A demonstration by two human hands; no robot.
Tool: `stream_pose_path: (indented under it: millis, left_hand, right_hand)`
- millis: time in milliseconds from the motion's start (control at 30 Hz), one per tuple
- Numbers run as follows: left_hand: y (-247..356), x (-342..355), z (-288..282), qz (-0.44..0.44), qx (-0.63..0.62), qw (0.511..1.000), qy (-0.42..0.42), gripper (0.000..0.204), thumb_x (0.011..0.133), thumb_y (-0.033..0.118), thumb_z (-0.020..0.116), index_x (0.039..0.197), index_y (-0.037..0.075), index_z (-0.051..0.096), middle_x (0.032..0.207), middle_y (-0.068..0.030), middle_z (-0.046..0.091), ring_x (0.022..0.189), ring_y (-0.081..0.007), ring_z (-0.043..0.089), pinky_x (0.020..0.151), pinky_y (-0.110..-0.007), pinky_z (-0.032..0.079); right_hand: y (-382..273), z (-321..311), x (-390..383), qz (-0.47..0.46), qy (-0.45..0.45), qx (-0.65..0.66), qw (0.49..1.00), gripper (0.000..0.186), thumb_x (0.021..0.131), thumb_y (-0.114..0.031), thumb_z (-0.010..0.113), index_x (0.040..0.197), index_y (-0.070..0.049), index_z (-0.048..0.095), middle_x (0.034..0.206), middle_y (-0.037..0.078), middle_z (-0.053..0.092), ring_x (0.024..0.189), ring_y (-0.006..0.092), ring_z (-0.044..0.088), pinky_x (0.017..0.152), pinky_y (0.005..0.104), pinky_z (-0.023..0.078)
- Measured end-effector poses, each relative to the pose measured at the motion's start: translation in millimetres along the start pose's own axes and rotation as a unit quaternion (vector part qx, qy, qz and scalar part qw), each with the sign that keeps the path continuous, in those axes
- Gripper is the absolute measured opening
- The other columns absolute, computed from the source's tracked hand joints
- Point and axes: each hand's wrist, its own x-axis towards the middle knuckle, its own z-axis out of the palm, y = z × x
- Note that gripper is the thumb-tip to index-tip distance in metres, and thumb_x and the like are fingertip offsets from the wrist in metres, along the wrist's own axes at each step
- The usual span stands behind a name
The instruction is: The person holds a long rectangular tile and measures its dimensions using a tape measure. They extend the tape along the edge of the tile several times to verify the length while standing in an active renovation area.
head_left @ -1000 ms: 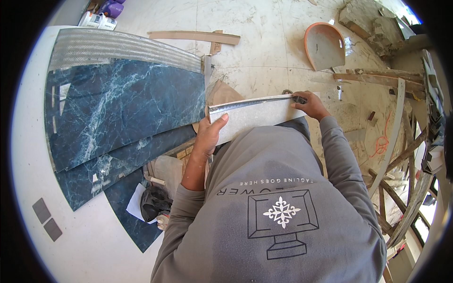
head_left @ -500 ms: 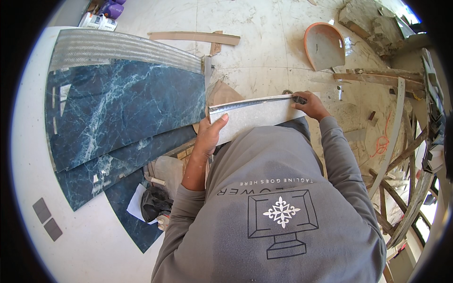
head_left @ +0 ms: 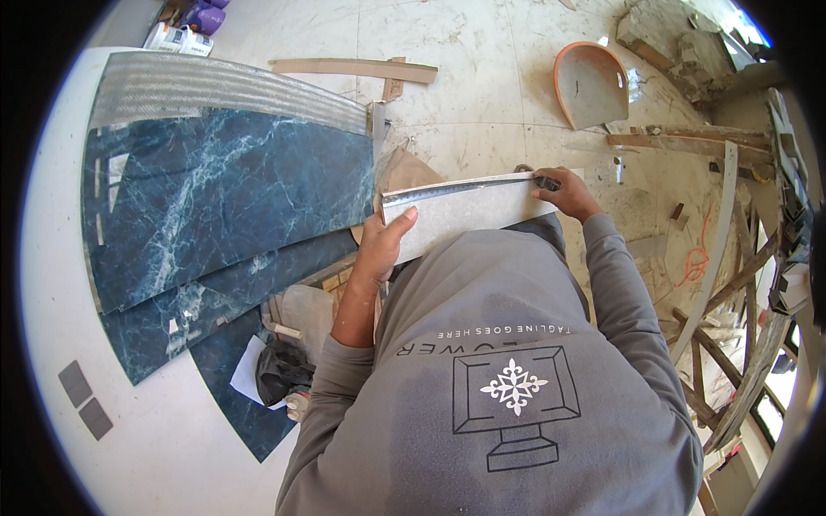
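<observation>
A long pale board (head_left: 469, 211) lies across my lap, with a silver strip (head_left: 456, 185) like a measuring tape along its far edge. My left hand (head_left: 387, 245) grips the board's left end, thumb on top. My right hand (head_left: 565, 191) is closed around a small dark object (head_left: 544, 182), which looks like a tape case, at the board's right end. Large dark teal marble-patterned slabs (head_left: 224, 189) lie to my left, beside a corrugated metal sheet (head_left: 224, 86).
An orange-rimmed shovel-like pan (head_left: 590, 86), cardboard strips (head_left: 353, 69) and white buckets (head_left: 176, 39) sit farther off. Wooden scaffolding (head_left: 736, 301) and an orange cord (head_left: 695, 262) are at my right. A black bag (head_left: 284, 374) and two grey tiles (head_left: 84, 400) lie at lower left.
</observation>
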Motion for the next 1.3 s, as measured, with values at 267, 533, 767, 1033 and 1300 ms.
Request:
stream_pose_path:
  millis: [267, 533, 767, 1033, 1300]
  left_hand:
    - [-1, 0, -2, -0.003, 0.001, 1.0, -0.005, 0.038, 0.089, 0.018, 0.061, 0.118, -0.006, 0.057, 0.111, -0.0102, 0.062, 0.1, -0.0157, 0.056, 0.09, -0.029, 0.042]
    - [-4, -1, -4, -0.002, -0.031, 1.0, -0.003, 0.04, 0.089, 0.019, 0.061, 0.119, -0.006, 0.055, 0.111, -0.0115, 0.062, 0.1, -0.0171, 0.057, 0.089, -0.032, 0.044]
    - [-10, -2, 1, 0.0, -0.087, 0.996, 0.033, 0.04, 0.09, 0.02, 0.06, 0.12, -0.007, 0.053, 0.11, -0.0127, 0.061, 0.1, -0.0175, 0.058, 0.088, -0.032, 0.045]
    - [-24, 28, 11, 0.072, -0.12, 0.983, 0.117, 0.04, 0.095, 0.024, 0.055, 0.117, -0.009, 0.054, 0.108, -0.0122, 0.061, 0.096, -0.0158, 0.058, 0.084, -0.03, 0.046]
    - [4, 61, 19, 0.171, -0.166, 0.953, 0.185, 0.048, 0.098, 0.038, 0.047, 0.115, -0.008, 0.052, 0.106, -0.0116, 0.06, 0.096, -0.0168, 0.057, 0.085, -0.03, 0.046]
  right_hand:
    - [0, 0, 0, 0.002, -0.001, -0.004, 1.0, 0.046, 0.069, -0.026, 0.077, 0.11, -0.007, 0.067, 0.104, 0.019, 0.064, 0.097, 0.0322, 0.062, 0.088, 0.0358, 0.047]
    - [2, -17, -20, 0.004, -0.053, 0.02, 0.998, 0.045, 0.069, -0.022, 0.077, 0.109, -0.003, 0.067, 0.103, 0.018, 0.067, 0.096, 0.0299, 0.064, 0.087, 0.0354, 0.048]
    - [-25, -43, -67, 0.048, -0.085, 0.054, 0.994, 0.046, 0.07, -0.022, 0.078, 0.107, 0.002, 0.066, 0.097, 0.015, 0.068, 0.09, 0.0229, 0.062, 0.083, 0.0328, 0.047]
    - [-47, -42, -103, 0.112, -0.123, 0.107, 0.98, 0.042, 0.073, -0.024, 0.077, 0.105, 0.002, 0.066, 0.094, 0.011, 0.067, 0.088, 0.0185, 0.06, 0.081, 0.0305, 0.047]
    - [-70, -35, -125, 0.05, -0.1, 0.083, 0.99, 0.04, 0.076, -0.024, 0.072, 0.104, 0.003, 0.064, 0.091, 0.015, 0.066, 0.085, 0.021, 0.061, 0.079, 0.0314, 0.047]
